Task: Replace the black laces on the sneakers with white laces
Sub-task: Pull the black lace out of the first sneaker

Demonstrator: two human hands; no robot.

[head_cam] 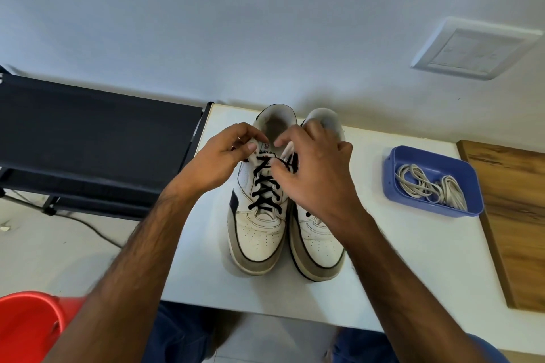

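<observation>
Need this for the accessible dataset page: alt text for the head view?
Both hands, left hand and right hand, work the black lace at the top of the left sneaker of a pair on a white table. White laces lie in a blue tray.

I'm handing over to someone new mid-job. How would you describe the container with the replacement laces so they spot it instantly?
Start at the white table with the pair of sneakers in the middle. Look right of the sneakers, toward the wooden board at the table's right side. The blue tray sits between them, the only coloured container on the table, with coiled white laces inside.
</observation>
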